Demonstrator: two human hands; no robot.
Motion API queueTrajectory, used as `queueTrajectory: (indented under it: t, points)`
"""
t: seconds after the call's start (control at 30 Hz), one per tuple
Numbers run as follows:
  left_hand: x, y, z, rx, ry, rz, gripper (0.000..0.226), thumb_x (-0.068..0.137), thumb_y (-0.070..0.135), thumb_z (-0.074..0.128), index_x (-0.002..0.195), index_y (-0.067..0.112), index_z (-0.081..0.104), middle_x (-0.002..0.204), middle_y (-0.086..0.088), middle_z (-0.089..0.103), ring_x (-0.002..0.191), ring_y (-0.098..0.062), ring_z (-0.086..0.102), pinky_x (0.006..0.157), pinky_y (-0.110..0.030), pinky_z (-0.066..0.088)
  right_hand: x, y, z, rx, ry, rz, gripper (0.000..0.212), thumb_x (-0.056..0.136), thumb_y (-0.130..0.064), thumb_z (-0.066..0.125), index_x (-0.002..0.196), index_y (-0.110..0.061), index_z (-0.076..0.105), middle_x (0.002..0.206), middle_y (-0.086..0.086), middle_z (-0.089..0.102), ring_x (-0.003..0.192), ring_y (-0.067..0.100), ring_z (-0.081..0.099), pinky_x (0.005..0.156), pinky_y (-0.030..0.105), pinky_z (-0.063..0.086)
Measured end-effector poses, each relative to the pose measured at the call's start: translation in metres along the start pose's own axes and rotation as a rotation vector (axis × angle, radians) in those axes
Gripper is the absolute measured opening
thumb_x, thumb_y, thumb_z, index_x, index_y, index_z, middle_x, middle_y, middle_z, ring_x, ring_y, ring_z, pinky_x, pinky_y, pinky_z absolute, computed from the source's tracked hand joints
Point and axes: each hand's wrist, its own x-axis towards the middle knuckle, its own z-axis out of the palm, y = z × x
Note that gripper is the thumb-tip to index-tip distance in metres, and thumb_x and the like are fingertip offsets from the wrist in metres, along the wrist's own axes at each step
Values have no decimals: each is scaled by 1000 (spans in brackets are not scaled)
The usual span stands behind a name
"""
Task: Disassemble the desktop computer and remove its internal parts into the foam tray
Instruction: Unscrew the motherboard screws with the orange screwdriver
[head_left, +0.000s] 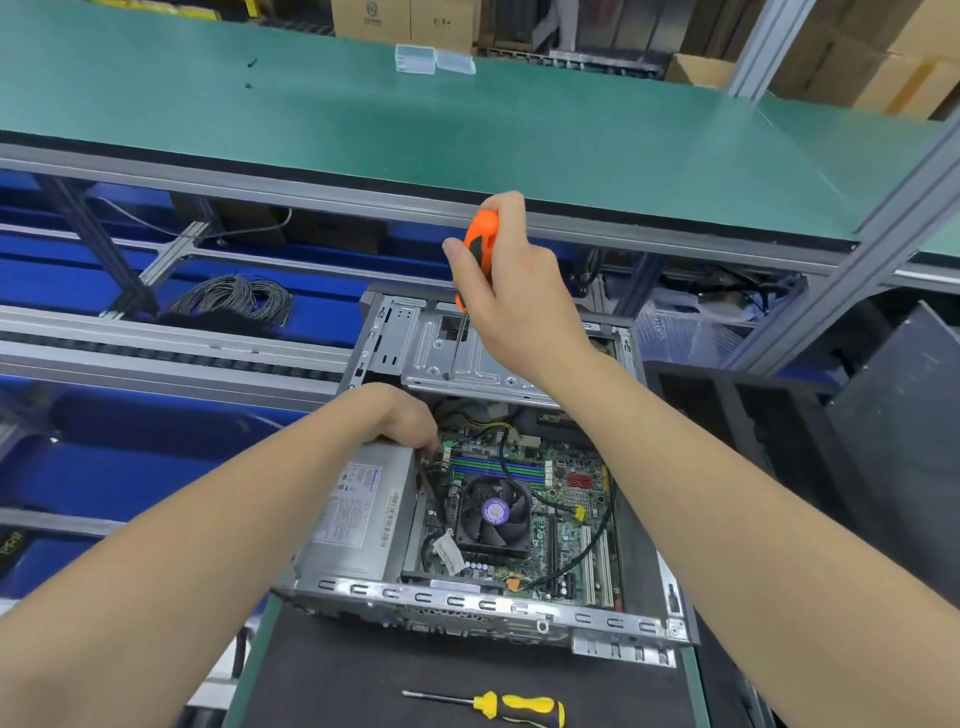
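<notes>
Screwdriver (475, 260) near-upright, tip down on drive cage (467, 358) | right hand (514, 291) fingers clenched round it | left hand (405, 415) fingers hidden

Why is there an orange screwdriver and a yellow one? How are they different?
The orange screwdriver is gripped in the right hand; the yellow screwdriver lies untouched on the black mat. The orange one stands nearly upright, its tip down on the metal drive cage; the yellow one lies flat. Both have bright handles with black parts and thin metal shafts.
</notes>
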Motion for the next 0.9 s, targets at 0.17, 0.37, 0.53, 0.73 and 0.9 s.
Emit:
queueTrajectory:
  t: [0.17, 0.37, 0.53, 0.73, 0.9]
  points:
    - [3, -8, -3, 26, 83, -61, 34, 98, -3, 29, 115, 9, 55, 108, -13, 51, 69, -24, 47, 48, -28, 39, 6, -2, 2, -23, 3, 19, 27, 107, -34, 49, 114, -10, 39, 66, 5, 52, 57, 27, 53, 54, 39, 43]
    - [-7, -2, -7, 52, 90, 2, 65, 100, -8, 26, 161, 13, 26, 158, -14, 40, 69, -18, 46, 36, -20, 34, 13, -10, 11, -85, -48, 6, 30, 107, -36, 48, 119, -10, 38, 68, 4, 53, 61, 32, 58, 54, 44, 47]
    - [-5, -4, -2, -44, 139, -6, 55, 100, -5, 31, 154, 5, 40, 136, -14, 55, 65, -19, 42, 36, -16, 33, 14, -8, 17, -117, -50, 7, 30, 107, -36, 48, 119, -10, 38, 66, 0, 49, 57, 29, 53, 50, 38, 39]
    - [7, -9, 5, -200, 255, 11, 45, 105, 11, 44, 150, 12, 47, 114, -2, 37, 101, -20, 36, 86, -33, 33, 17, -6, 15, -119, -28, 13, 29, 107, -36, 47, 117, -11, 38, 68, 6, 54, 57, 30, 56, 51, 45, 45]
    - [9, -9, 6, -177, 252, 6, 43, 105, 11, 45, 148, 11, 50, 112, -3, 39, 97, -22, 39, 85, -33, 34, 16, -5, 15, -111, -29, 25, 29, 107, -35, 47, 118, -10, 38, 69, 6, 55, 58, 29, 55, 53, 47, 45]
